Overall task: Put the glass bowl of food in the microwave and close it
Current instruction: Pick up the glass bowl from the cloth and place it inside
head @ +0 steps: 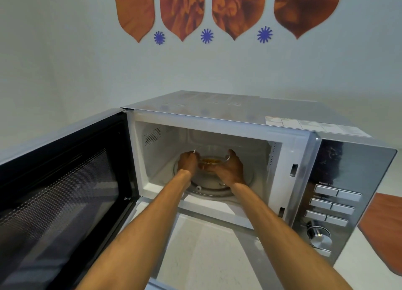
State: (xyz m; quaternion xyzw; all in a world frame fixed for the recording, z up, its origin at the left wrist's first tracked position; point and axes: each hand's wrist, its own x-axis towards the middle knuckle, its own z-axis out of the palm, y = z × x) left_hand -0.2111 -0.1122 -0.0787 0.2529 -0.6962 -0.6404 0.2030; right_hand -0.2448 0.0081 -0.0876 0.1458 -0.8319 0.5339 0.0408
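Microwave (239,124) stands on a pale counter (213,257) against a light wall, and everything else is placed from it. Its door (63,191) is swung fully open to the left of the cavity, dark inner window facing the camera. Inside the cavity, both bare forearms reach in from the front. The glass bowl of food (210,159) sits between the two hands near the middle of the cavity, above the round glass turntable (212,188); whether its base already touches the turntable or hangs just over it cannot be told, since the hands and the clear glass hide the underside. Orange-brown food shows through the bottom of the bowl.

The left hand (187,161) is curled around the bowl's left side, fingers wrapped at the rim. The right hand (231,168) cups the right side, thumb up along the rim and fingers under or beside the bowl. Both hands are closed on the glass.

To the right of the cavity, the microwave's mirrored control panel (339,181) carries three rows of paired silver buttons (337,195) and, below them, a round chrome knob (318,235). Right of the microwave, an orange mat (385,228) lies on the counter. On the wall above the microwave hang four orange-brown pointed shapes (235,9) with three small blue starbursts (206,36) between their tips
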